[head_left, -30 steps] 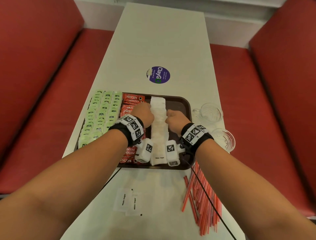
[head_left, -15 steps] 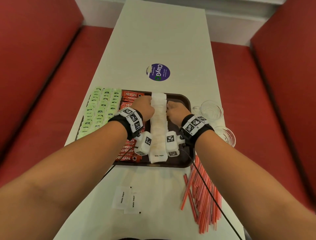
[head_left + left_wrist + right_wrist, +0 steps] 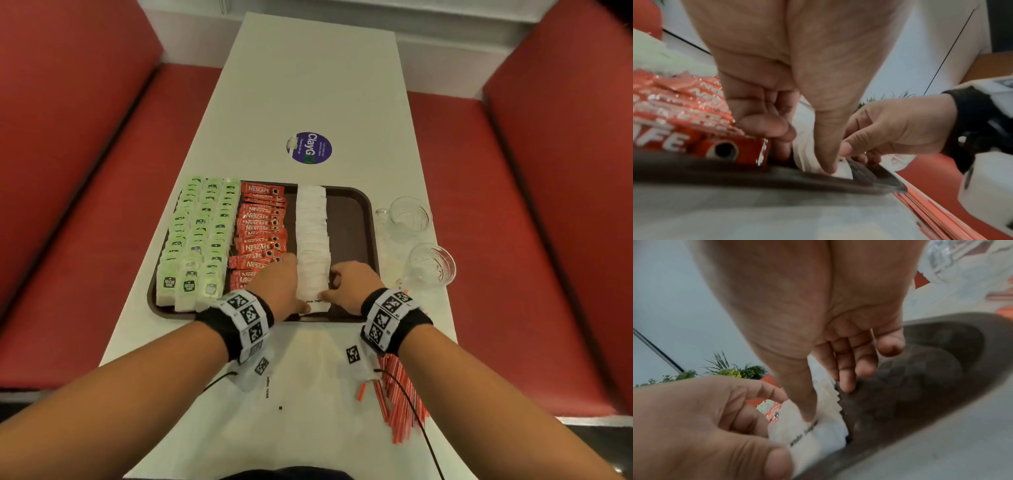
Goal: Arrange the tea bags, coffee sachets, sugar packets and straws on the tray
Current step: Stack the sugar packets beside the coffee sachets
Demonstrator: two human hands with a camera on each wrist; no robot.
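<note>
Sugar packets [image 3: 313,240] in row on tray [image 3: 352,219], pinched at near end between left hand [image 3: 277,284] and right hand [image 3: 349,284], fingers narrow. Tea bags [image 3: 198,240], coffee sachets [image 3: 262,226] placed beyond left fingers. Straws [image 3: 400,401], two loose packets behind wrists, left to do.

Left hand [image 3: 279,286] and right hand [image 3: 351,286] lie side by side, fingers curled, thumbs pointing inward

Café booth: red benches [image 3: 534,212], long table [image 3: 308,85].

Even indoor light, wide-angle edge warp, wrist views blurry
</note>
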